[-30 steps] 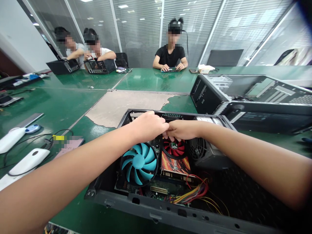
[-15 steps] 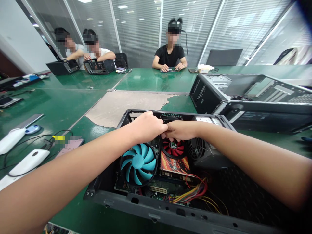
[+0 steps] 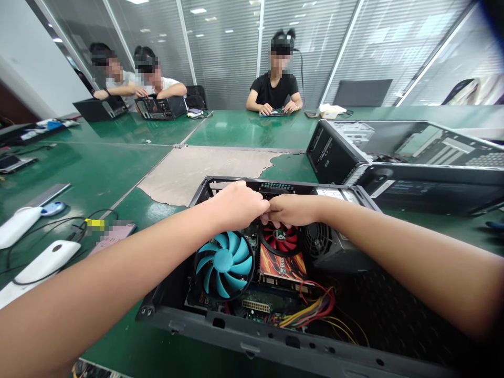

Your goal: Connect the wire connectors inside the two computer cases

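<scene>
An uncovered black computer case [image 3: 255,336] lies before me with its inside showing. Over its far part, my left hand [image 3: 242,202] is closed, and what its fingers grip is hidden. Pressed against it, my right hand [image 3: 289,210] has its fingers curled, and I cannot see anything between them. Below the left hand is a fan with turquoise blades [image 3: 222,261]. Just under my right hand sits a graphics card [image 3: 281,265] with a red fan [image 3: 280,239]. A power supply [image 3: 317,241] is to the right. Coloured cables [image 3: 311,312] lie near the front wall.
Another open black case [image 3: 338,144] stands at the back right. On the left of the green table [image 3: 90,168] lie white devices [image 3: 51,262], black cables and a phone [image 3: 114,236]. Several people sit at the far side, two with cases [image 3: 161,107].
My hands stay nearly still, in contact over the case. At the far left, a co-worker's arm has shifted back from their case.
</scene>
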A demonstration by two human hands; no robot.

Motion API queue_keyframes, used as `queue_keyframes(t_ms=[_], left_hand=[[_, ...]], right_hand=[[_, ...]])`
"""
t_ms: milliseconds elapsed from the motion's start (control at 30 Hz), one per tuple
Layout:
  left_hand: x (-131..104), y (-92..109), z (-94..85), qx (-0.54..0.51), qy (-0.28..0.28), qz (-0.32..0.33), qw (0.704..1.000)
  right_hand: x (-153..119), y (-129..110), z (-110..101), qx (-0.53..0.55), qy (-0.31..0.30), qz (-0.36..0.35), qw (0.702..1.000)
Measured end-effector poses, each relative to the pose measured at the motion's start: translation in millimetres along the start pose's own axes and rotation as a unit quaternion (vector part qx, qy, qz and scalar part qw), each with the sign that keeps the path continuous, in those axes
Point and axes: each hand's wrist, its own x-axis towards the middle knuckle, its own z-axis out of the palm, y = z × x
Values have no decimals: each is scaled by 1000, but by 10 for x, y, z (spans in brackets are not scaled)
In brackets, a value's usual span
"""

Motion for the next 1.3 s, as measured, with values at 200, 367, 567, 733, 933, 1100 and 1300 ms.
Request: queue_keyframes(t_ms=[200, 367, 567, 733, 933, 1100, 1300], left_hand=[[6, 6, 27, -9, 21, 14, 1000], [2, 2, 33, -10, 30, 20, 999], [-2, 2, 15, -18, 12, 11, 1000], [7, 6, 15, -23, -1, 2, 1000], [13, 13, 3, -18, -11, -4, 1000], [8, 10, 4, -15, -10, -7, 1000], [5, -2, 9, -8, 5, -1, 1000]], right_hand=[[8, 2, 3, 7, 8, -7, 1000], [1, -23, -3, 8, 12, -3, 1000], [-15, -27, -7, 6, 13, 2, 1000], [-15, -26, -9, -5, 12, 4, 1000], [-10, -17, -6, -3, 13, 1, 1000], [-15, -27, -7, -4, 13, 1, 1000], [-22, -46, -12, -7, 13, 6, 1000]])
